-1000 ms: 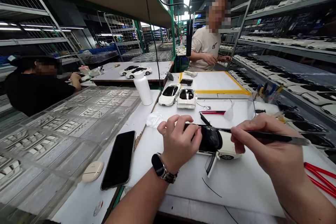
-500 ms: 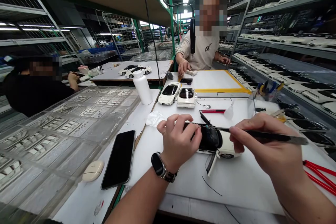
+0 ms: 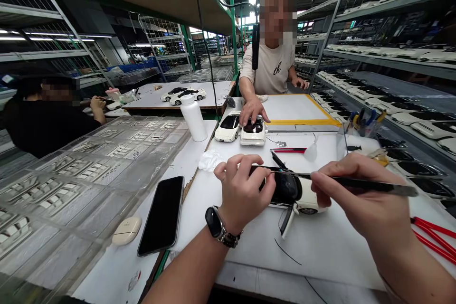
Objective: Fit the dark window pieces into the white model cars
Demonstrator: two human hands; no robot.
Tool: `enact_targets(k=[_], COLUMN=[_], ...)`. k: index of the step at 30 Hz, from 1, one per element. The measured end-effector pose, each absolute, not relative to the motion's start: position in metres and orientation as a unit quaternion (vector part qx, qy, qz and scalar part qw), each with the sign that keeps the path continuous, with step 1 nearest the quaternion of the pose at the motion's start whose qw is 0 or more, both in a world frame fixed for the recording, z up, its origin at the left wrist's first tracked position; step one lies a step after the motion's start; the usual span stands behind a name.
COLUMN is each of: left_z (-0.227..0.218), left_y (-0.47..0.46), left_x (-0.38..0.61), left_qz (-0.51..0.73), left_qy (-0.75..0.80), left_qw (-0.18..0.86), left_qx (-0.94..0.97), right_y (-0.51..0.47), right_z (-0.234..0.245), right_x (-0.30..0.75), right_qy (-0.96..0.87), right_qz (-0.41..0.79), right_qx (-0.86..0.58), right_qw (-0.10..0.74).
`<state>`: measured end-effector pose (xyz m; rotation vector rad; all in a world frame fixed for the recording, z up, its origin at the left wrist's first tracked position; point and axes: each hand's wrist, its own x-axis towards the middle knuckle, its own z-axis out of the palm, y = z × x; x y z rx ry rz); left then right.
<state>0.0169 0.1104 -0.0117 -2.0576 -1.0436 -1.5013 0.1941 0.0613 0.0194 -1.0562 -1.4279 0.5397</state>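
A white model car (image 3: 297, 194) with a dark glass roof and an open door lies on the white bench mat (image 3: 320, 247) in front of me. My left hand (image 3: 244, 190), a watch on its wrist, is closed round the car's left end. My right hand (image 3: 359, 194) pinches long dark tweezers (image 3: 356, 184) whose tip reaches across the car's roof toward my left fingers.
Two more white model cars (image 3: 231, 128) (image 3: 253, 132) stand farther back, with a co-worker's hand (image 3: 252, 109) on them. A white bottle (image 3: 193, 118), a phone (image 3: 162, 215), an earbud case (image 3: 127, 231), clear plastic trays (image 3: 89, 171), red tools (image 3: 432, 240) and shelves of car bodies (image 3: 402, 118) surround the mat.
The co-worker opposite has stepped closer and laid a hand on the two model cars at the back. My hands, the car and the tweezers have barely moved.
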Motion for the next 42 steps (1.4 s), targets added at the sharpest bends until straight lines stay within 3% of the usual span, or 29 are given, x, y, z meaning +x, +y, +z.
enact_targets(k=[7, 12, 19, 27, 42], left_z=[-0.011, -0.01, -0.01, -0.009, -0.01], left_y=[0.109, 0.11, 0.111, 0.11, 0.109], left_x=[0.017, 0.017, 0.016, 0.016, 0.017], left_qz=[-0.524, -0.539, -0.538, -0.535, -0.533], left_qy=[-0.396, -0.398, -0.411, -0.409, -0.396], left_qw=[0.143, 0.096, 0.055, 0.074, 0.101], left_qx=[-0.74, -0.736, -0.734, -0.736, -0.741], right_y=[0.06, 0.073, 0.093, 0.1, 0.098], right_z=[0.024, 0.021, 0.011, 0.008, 0.007], right_x=[0.191, 0.198, 0.195, 0.186, 0.185], right_qy=[-0.58, -0.498, -0.313, -0.172, -0.158], right_qz=[0.253, 0.369, 0.586, 0.721, 0.74], right_qx=[-0.441, -0.417, -0.425, -0.403, -0.386], right_qw=[0.637, 0.665, 0.614, 0.537, 0.528])
